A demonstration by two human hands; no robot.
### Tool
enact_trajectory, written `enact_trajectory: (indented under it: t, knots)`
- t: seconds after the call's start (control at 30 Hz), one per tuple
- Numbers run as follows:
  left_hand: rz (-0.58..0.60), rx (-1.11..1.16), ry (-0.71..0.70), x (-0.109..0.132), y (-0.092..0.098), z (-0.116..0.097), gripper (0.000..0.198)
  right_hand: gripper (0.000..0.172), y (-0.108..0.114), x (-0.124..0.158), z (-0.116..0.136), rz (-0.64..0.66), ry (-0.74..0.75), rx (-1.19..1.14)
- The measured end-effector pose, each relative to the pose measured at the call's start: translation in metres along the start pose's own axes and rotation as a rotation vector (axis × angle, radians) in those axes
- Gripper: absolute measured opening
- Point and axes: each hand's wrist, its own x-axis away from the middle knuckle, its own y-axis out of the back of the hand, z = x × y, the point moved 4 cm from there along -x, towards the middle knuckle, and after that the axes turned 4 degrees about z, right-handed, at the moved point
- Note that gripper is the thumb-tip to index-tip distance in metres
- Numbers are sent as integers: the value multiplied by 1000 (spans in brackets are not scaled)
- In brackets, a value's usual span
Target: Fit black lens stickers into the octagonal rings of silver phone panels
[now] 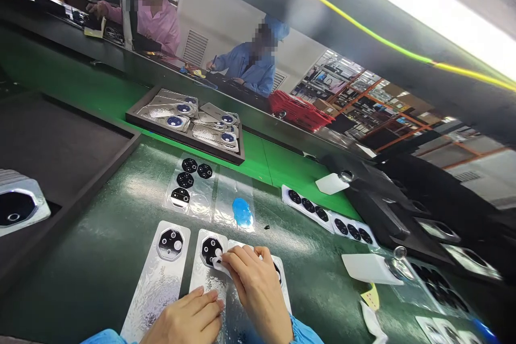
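My right hand (256, 279) pinches a small white cloth (220, 264) against the lower edge of the black camera plate (209, 250) on a silvery phone back cover (205, 278). My left hand (187, 316) lies on the lower part of that same cover, fingers stretched out and holding nothing. To its left lies another silvery phone back cover (155, 287) with a black, ringed camera plate (170, 244). At least one more cover (282, 274) lies to the right, mostly hidden under my right hand.
A dark tray (241, 153) of covers stands behind. Black discs (185, 180) and a blue piece (242, 212) lie on clear film. At left is a large dark tray (92, 172); at right, a white strip (331, 223) and a white scraper-like piece (368, 269). Two people work beyond.
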Motion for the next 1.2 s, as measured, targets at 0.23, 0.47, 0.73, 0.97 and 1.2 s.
enact_trajectory:
  t: [0.23,0.47,0.73,0.97,1.2]
  knots:
    - [27,6,-22,2,-2,1,41,27,0,-1,-1,-22,13,-16]
    - [1,10,-9,2,-2,1,42,27,2,-2,0,-8,17,13]
    - [4,13,-25,1,-1,1,43,27,-1,-1,-2,8,12,1]
    - [2,3,-9,-1,1,0,44,27,1,-2,0,15,2,-5]
    - [39,8,-16,1,0,1,38,27,1,-2,0,6,7,5]
